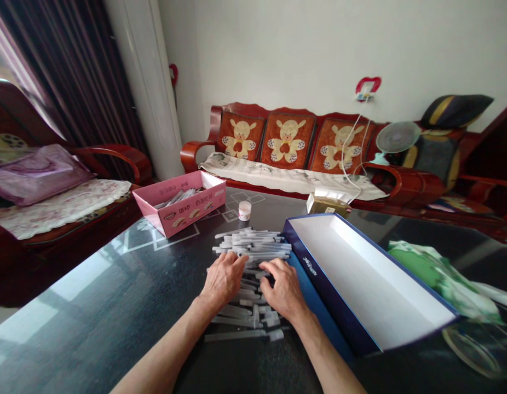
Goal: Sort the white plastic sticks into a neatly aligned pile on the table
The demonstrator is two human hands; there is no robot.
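Observation:
Slim, pale translucent plastic tubes that look like pens [253,241] lie in a loose pile on the dark table, most of them crosswise. My left hand [224,276] rests at the left side of the pile, its fingers curled and close together among the tubes; what they pinch is hidden. At the right side is my right hand [281,284], bent over the tubes with thumb and forefinger apart and nothing visible between them. Nearer to me, more tubes with wider clear ends [255,317] lie between my wrists.
A pink box [179,210] with similar tubes stands at the left. Behind the pile is a small white tub [244,210]. A long blue box with white inside [372,279] lies right of my right hand. Further right are a green-white plastic bag [438,273] and a tissue box [327,203].

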